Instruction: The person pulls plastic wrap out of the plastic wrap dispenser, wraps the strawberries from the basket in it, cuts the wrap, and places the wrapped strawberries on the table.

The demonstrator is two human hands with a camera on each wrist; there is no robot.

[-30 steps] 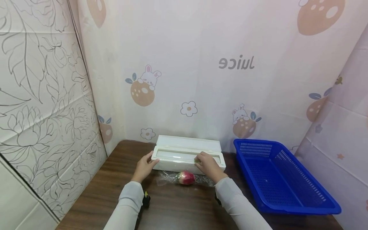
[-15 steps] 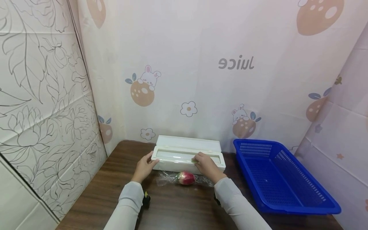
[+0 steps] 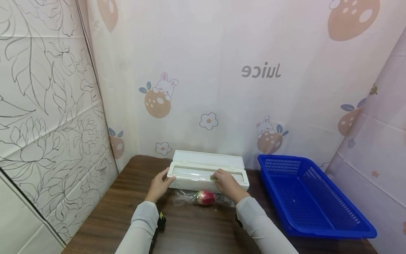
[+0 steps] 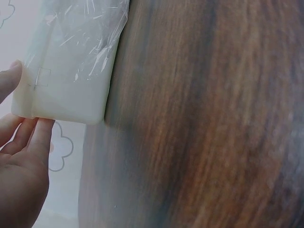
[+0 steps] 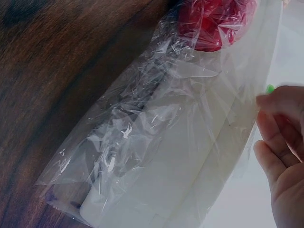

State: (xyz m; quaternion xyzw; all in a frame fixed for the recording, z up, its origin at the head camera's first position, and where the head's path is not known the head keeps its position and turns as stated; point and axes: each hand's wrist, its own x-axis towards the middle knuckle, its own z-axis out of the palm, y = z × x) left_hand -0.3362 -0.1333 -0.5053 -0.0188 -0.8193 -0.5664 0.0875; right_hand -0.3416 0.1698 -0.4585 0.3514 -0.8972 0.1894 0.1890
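Note:
A white cling film dispenser (image 3: pixel 190 181) lies lengthwise at the back of the table, its lid (image 3: pixel 207 157) raised behind it. At its left end my left hand (image 3: pixel 159 185) grips the corner, thumb at the front edge and fingers under the end in the left wrist view. My right hand (image 3: pixel 229 183) pinches a small green slider (image 3: pixel 212 178) at the dispenser's front top edge, right of the middle. Clear film (image 5: pixel 137 128) hangs down the front. In front sits a red and yellowish round fruit (image 3: pixel 206 197), with crumpled film over and around it.
To the right stands a blue plastic basket (image 3: pixel 285 211) with perforated walls. The brown wood-grain table (image 3: pixel 196 229) reaches back to a printed curtain (image 3: pixel 228 95). Another printed wall covering (image 3: pixel 57 106) stands along the left side.
My right hand has slid a short way left along the dispenser's edge with the green slider. The left hand, dispenser and fruit stay put.

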